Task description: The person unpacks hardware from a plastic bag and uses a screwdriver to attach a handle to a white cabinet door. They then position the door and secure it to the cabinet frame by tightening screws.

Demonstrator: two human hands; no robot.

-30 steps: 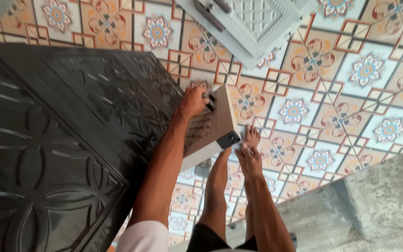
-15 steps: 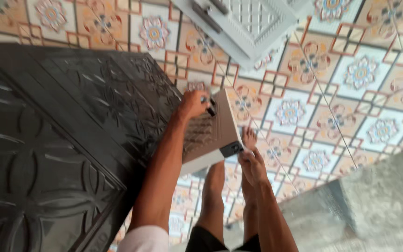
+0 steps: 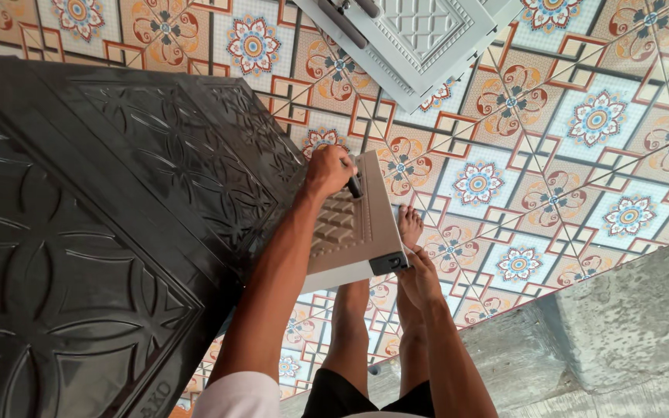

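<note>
The grey panel [image 3: 354, 228] stands on edge against the black door [image 3: 118, 201], its long axis running away from the person. The left hand [image 3: 327, 170] is closed on its far handle (dark, small); the right hand [image 3: 420, 279] grips the near corner.

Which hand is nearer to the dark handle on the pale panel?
Left. The left hand is wrapped around the dark handle near the far end of the pale panel. The right hand is at the panel's near corner, away from the handle.
</note>
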